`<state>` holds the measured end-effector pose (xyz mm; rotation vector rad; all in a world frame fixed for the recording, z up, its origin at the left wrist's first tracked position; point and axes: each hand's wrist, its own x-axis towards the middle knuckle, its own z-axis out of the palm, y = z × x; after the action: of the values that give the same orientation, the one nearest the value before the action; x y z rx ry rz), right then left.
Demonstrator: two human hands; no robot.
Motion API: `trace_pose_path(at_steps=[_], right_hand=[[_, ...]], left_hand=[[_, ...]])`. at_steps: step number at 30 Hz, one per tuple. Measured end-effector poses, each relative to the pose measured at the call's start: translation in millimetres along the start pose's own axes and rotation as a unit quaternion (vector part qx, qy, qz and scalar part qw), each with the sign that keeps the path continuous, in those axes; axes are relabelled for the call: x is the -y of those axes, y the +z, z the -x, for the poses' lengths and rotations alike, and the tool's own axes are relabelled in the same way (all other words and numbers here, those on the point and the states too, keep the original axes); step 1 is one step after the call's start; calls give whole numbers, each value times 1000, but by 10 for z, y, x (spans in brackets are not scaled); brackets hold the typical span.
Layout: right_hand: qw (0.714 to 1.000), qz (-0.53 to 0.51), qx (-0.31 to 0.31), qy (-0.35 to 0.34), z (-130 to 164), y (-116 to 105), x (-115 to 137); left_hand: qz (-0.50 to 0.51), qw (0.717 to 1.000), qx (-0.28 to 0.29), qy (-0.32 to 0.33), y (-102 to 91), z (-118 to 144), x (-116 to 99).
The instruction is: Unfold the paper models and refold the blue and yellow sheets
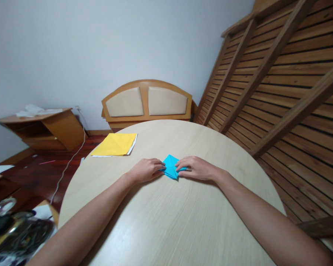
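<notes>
A small folded piece of blue paper (170, 167) lies on the round light-wood table (166, 221), near its middle. My left hand (145, 170) rests on the table at the paper's left edge, fingertips pinching that side. My right hand (193, 168) holds the paper's right edge the same way, fingers pressed down on it. Both forearms lie along the tabletop. Parts of the paper's side corners are hidden under my fingers.
A stack of yellow paper sheets (115, 144) lies at the table's far left. Beyond the table stand a wooden headboard (147, 100), a slatted wooden frame (280, 81) leaning at the right and a low wooden cabinet (44, 127) at the left. A white cable (69, 162) trails over the floor.
</notes>
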<state>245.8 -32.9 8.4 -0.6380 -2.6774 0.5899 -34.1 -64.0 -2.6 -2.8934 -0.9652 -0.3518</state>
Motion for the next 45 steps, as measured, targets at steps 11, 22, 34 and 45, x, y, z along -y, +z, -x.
trace_pose_path(at_steps=[11,22,34,45], right_hand=[[1000,-8,-13,-11,7,17,3],[999,-12,-44,-16,-2,10,23],[998,14,-60,24,-4,-3,51],[998,39,-46,23,-27,55,84]], left_hand=[[3,1000,6,-6,-3,5,-2],[2,1000,10,-12,-36,11,-25],[-1,999,-11,-34,60,-23,-5],[-23,997,-45,-57,111,-46,-23]])
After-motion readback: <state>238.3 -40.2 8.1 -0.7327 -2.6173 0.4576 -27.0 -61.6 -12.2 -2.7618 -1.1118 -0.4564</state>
